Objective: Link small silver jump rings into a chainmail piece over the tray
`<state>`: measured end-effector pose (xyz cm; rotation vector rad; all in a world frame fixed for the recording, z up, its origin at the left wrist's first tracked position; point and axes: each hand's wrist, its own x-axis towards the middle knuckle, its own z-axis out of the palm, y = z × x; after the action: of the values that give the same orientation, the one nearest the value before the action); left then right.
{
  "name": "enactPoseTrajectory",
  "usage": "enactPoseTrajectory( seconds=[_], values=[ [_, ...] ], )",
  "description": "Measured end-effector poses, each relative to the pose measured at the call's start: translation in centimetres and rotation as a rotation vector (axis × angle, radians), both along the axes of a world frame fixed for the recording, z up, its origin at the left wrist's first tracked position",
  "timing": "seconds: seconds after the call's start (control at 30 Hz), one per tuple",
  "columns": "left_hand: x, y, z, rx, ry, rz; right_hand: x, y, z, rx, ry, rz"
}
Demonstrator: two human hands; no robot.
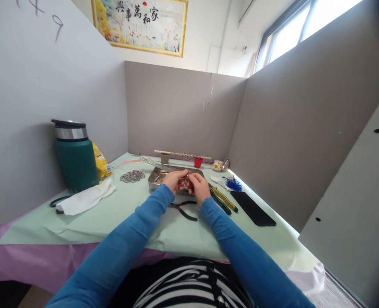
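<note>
1. My left hand (176, 180) and right hand (198, 186) have their fingers closed on a small piece (186, 182), near the metal tray (152, 185).
2. Details are too small to tell; I judge it light, easily dropped, best pinched by its edges.

Bright blue long sleeves (125, 235), black-and-white striped garment (183, 286) at the waist.

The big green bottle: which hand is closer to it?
Left. The left hand is to the right of the green bottle; the right hand is farther right, beyond the left.
</note>
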<state>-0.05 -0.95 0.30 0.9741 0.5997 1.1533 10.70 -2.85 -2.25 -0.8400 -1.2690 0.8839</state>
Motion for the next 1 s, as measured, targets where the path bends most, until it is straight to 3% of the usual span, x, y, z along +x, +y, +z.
enactPoseTrajectory(
  seconds=[0.23,0.47,0.6,0.7,0.9,1.0],
  values=[
    [0.0,-0.1,-0.1,0.117,0.011,-0.013,0.1,-0.1,0.3,-0.034,0.120,0.059],
    [-0.2,-0.3,0.0,0.179,-0.052,-0.183,0.2,-0.8,0.9,-0.046,0.372,0.352],
    [-0.2,-0.3,0.1,0.191,-0.010,-0.110,0.3,-0.7,0.8,-0.079,0.386,0.412],
    [-0.2,-0.3,0.2,0.205,0.030,-0.043,0.4,-0.4,0.7,-0.083,0.300,0.326],
    [-0.2,-0.5,0.4,0.152,0.097,0.014,1.0,-0.2,0.6,0.063,0.121,-0.129],
    [-0.1,-0.6,0.4,0.106,0.102,-0.009,1.4,0.1,0.5,0.163,0.060,-0.185]
  ],
)
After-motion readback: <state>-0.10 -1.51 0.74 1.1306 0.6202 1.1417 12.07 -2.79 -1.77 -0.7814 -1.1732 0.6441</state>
